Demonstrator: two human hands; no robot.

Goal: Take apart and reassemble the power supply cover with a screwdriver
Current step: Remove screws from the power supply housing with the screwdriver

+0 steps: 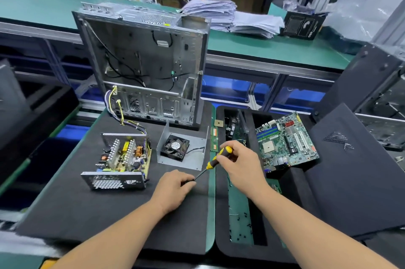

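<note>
The power supply (pixel 122 159) lies uncovered on the black foam mat, its circuit board and coils exposed. Its grey metal cover (pixel 182 148), with a black fan fixed inside, lies upturned to the right of it. My right hand (pixel 238 163) grips the yellow-and-black handle of a screwdriver (pixel 215 159), whose shaft slants down to the left. My left hand (pixel 175 187) rests on the mat with its fingers curled at the screwdriver's tip; what they pinch is hidden.
An open computer case (pixel 149 64) stands upright behind the power supply, cables running from it. A green motherboard (pixel 287 141) sits at the right on a black foam tray (pixel 306 214). A RAM stick (pixel 214 139) lies between the mats. A seated person shows far behind the paper stacks (pixel 230 16).
</note>
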